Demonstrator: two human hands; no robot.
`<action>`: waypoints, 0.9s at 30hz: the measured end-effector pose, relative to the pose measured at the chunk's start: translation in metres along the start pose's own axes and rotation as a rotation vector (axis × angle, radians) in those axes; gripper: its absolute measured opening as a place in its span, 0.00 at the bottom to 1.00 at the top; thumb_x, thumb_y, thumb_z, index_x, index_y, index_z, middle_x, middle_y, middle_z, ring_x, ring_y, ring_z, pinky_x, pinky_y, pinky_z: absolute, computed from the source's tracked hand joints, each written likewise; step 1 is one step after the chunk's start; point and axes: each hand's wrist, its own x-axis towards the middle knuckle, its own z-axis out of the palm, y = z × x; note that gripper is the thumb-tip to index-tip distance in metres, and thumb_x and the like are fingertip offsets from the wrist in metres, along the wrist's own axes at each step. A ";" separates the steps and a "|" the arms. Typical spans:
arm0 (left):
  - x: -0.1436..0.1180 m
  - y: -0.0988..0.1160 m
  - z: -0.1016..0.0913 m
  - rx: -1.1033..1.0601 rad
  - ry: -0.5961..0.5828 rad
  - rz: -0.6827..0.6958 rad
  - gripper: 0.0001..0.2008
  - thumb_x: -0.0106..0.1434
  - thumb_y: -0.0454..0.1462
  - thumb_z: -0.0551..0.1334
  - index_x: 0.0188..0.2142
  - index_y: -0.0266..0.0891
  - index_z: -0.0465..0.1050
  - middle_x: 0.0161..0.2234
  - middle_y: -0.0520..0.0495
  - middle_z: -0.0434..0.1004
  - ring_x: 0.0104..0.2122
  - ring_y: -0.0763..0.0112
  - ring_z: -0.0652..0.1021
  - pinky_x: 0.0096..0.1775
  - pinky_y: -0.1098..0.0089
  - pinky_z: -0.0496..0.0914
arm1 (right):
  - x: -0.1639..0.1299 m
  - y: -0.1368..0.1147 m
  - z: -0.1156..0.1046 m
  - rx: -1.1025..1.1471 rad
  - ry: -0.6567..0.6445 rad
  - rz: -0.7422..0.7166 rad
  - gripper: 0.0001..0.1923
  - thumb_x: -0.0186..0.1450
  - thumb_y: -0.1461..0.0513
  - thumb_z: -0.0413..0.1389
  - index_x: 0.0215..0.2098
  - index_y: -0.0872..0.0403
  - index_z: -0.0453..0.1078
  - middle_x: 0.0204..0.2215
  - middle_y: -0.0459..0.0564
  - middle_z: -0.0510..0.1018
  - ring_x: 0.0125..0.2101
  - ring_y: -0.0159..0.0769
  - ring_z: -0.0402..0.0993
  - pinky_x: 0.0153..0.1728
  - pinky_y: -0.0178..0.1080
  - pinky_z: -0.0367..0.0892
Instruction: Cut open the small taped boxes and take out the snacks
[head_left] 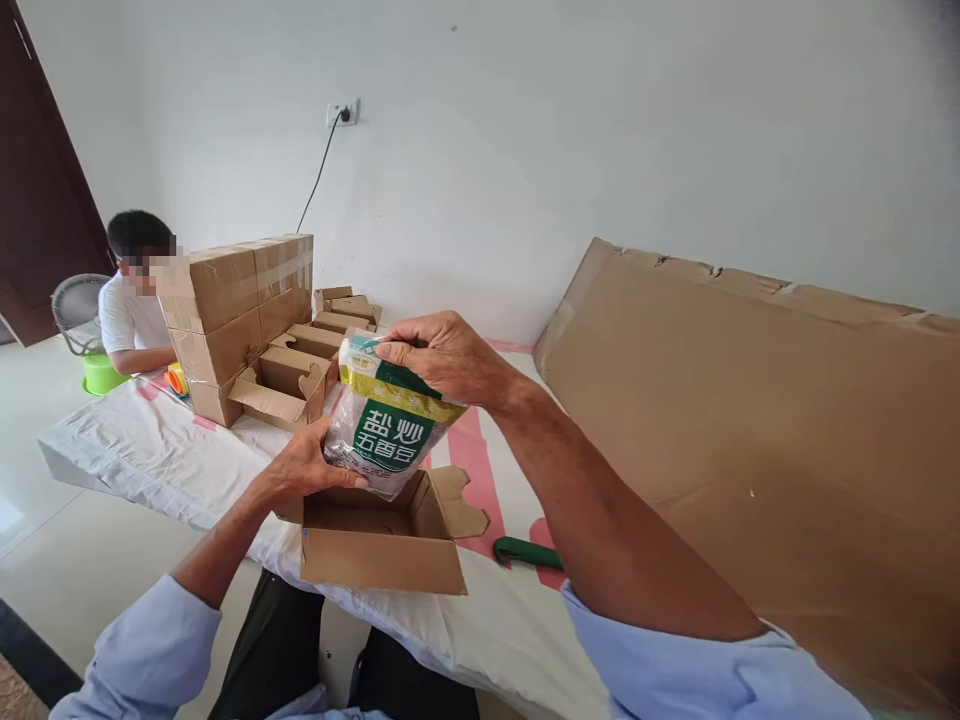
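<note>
Between my hands is a clear and green plastic bag of beans (pixel 394 428) with white lettering and a yellow band, held tilted above an open cardboard box (pixel 382 562). My left hand (pixel 304 465) grips the bag's lower left side, thumb across its front. At the top edge, my right hand (pixel 446 358) pinches the bag between thumb and fingers. The box stands on the cloth-covered table with its flaps folded out, and the part I see inside shows bare cardboard; the bag hides some of it.
Taped cartons (pixel 225 300) are stacked at the left, with several open boxes (pixel 289 370) beside them. A dark green strap-like object (pixel 529 552) lies right of the box. A large cardboard sheet (pixel 750 430) fills the right side. Another person (pixel 135 315) leans at the table's far left end.
</note>
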 end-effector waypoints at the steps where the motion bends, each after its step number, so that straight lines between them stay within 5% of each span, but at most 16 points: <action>1: 0.002 -0.005 0.003 -0.075 0.011 -0.019 0.33 0.45 0.46 0.82 0.48 0.36 0.80 0.45 0.43 0.85 0.45 0.53 0.82 0.47 0.60 0.76 | 0.002 0.004 0.000 -0.023 0.042 -0.013 0.20 0.64 0.48 0.60 0.23 0.54 0.72 0.22 0.44 0.72 0.24 0.31 0.65 0.27 0.35 0.63; 5: 0.001 -0.022 0.008 -0.243 0.152 -0.075 0.27 0.44 0.46 0.82 0.40 0.35 0.81 0.36 0.45 0.85 0.36 0.59 0.82 0.40 0.64 0.75 | -0.011 0.036 0.004 -0.044 0.457 -0.027 0.19 0.63 0.46 0.63 0.36 0.52 0.76 0.37 0.52 0.82 0.40 0.42 0.77 0.41 0.42 0.72; 7: 0.000 -0.025 0.008 -0.312 0.254 -0.108 0.27 0.44 0.46 0.82 0.40 0.35 0.82 0.37 0.45 0.86 0.36 0.59 0.82 0.41 0.63 0.76 | -0.027 0.057 0.019 0.089 0.598 0.073 0.28 0.59 0.42 0.66 0.49 0.51 0.75 0.50 0.57 0.82 0.51 0.47 0.76 0.47 0.46 0.74; 10: 0.005 -0.025 0.007 -0.381 0.346 -0.132 0.29 0.44 0.45 0.82 0.44 0.36 0.82 0.39 0.44 0.87 0.37 0.59 0.83 0.43 0.62 0.77 | -0.053 0.086 0.056 0.468 0.370 0.319 0.40 0.54 0.38 0.69 0.56 0.50 0.71 0.53 0.58 0.82 0.51 0.49 0.79 0.47 0.48 0.77; 13: 0.012 -0.030 0.002 -0.437 0.287 -0.149 0.30 0.43 0.45 0.83 0.45 0.36 0.82 0.40 0.43 0.86 0.37 0.62 0.83 0.43 0.63 0.77 | -0.066 0.103 0.094 0.762 0.191 0.368 0.33 0.55 0.41 0.71 0.49 0.52 0.76 0.48 0.54 0.85 0.49 0.48 0.81 0.51 0.48 0.77; 17: 0.017 -0.045 -0.008 -0.498 0.137 -0.231 0.30 0.45 0.48 0.82 0.43 0.33 0.83 0.37 0.42 0.85 0.33 0.65 0.81 0.35 0.68 0.75 | -0.068 0.122 0.116 0.954 0.230 0.424 0.29 0.52 0.45 0.75 0.44 0.52 0.79 0.42 0.50 0.87 0.45 0.46 0.83 0.53 0.49 0.76; 21: 0.020 -0.059 -0.012 -0.473 0.124 -0.261 0.30 0.40 0.49 0.83 0.38 0.31 0.82 0.30 0.46 0.82 0.25 0.73 0.76 0.27 0.73 0.68 | -0.067 0.138 0.121 1.019 0.277 0.460 0.29 0.47 0.46 0.78 0.40 0.52 0.81 0.39 0.50 0.88 0.44 0.47 0.83 0.53 0.50 0.75; 27: 0.022 -0.066 -0.013 -0.483 0.102 -0.260 0.29 0.43 0.47 0.83 0.40 0.33 0.83 0.32 0.45 0.83 0.27 0.71 0.77 0.29 0.72 0.69 | -0.070 0.143 0.123 1.052 0.253 0.438 0.25 0.51 0.49 0.77 0.42 0.52 0.82 0.41 0.51 0.88 0.46 0.50 0.84 0.55 0.54 0.75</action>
